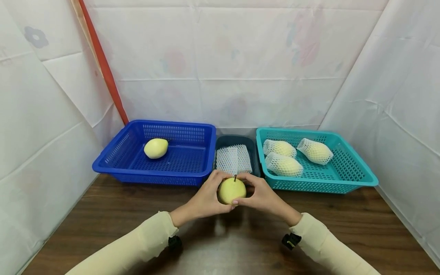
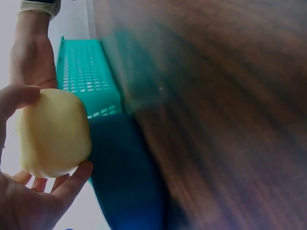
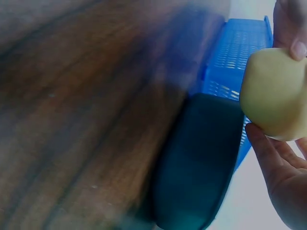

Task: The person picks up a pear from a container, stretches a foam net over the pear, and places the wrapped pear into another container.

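Note:
Both hands hold one yellow-green pear (image 1: 232, 190), stem upward, in front of the small dark bin. The left hand (image 1: 208, 196) curls its fingers and thumb around the left side. From the other side the right hand (image 1: 264, 195) grips it, its thumb across the lower front. In the left wrist view the bare pear (image 2: 55, 133) sits between thumb and fingertips; the right wrist view shows its smooth skin (image 3: 273, 96) too. White foam net sleeves (image 1: 233, 159) lie in the dark bin (image 1: 255, 152) just behind the hands.
At left stands a blue basket (image 1: 154, 172) with one bare pear (image 1: 156, 148) in it. A teal basket (image 1: 319, 185) at right holds three net-sleeved pears, one a netted pear (image 1: 314, 151) at the back. White sheeting (image 1: 220, 57) encloses the back and sides of the wooden table (image 1: 137, 206).

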{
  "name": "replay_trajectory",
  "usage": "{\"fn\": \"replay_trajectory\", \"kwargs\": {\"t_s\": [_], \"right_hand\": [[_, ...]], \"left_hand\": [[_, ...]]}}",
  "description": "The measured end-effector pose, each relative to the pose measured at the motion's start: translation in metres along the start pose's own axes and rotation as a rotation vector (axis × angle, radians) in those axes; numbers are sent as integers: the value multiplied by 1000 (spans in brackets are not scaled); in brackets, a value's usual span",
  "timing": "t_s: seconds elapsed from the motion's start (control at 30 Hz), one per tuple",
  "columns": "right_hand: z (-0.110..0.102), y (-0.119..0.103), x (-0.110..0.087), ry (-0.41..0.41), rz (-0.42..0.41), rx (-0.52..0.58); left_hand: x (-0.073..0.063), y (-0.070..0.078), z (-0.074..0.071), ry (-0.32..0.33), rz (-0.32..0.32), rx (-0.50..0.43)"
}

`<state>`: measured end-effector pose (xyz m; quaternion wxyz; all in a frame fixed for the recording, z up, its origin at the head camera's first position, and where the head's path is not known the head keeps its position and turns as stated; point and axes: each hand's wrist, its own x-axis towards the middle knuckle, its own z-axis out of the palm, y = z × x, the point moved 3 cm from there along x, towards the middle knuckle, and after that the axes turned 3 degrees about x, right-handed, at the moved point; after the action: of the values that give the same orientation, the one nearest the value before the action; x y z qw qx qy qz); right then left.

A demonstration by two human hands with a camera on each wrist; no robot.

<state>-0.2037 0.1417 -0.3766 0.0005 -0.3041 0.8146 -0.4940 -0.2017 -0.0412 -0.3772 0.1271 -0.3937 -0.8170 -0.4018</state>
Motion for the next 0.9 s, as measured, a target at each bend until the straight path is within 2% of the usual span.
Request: {"fn": "replay_trajectory", "kwargs": {"t_s": [0.1,0.4,0.63,0.77,0.9], "right_hand": [[3,6,-2,-11,-14,-7],[15,21,-8,-56,-10,-33],[20,28,-9,-71,1,-73],[19,28,-9,-134,3,-113],[11,20,-6,-257,26,-186]], "left_hand": [[-3,-3,5,-18,-20,8],[-9,-13,17,-147,-104,30],[-12,-17,23,-185,-133,43],[-13,-17,25,-200,-152,30],[-12,-16,26,-203,-158,24]]}}
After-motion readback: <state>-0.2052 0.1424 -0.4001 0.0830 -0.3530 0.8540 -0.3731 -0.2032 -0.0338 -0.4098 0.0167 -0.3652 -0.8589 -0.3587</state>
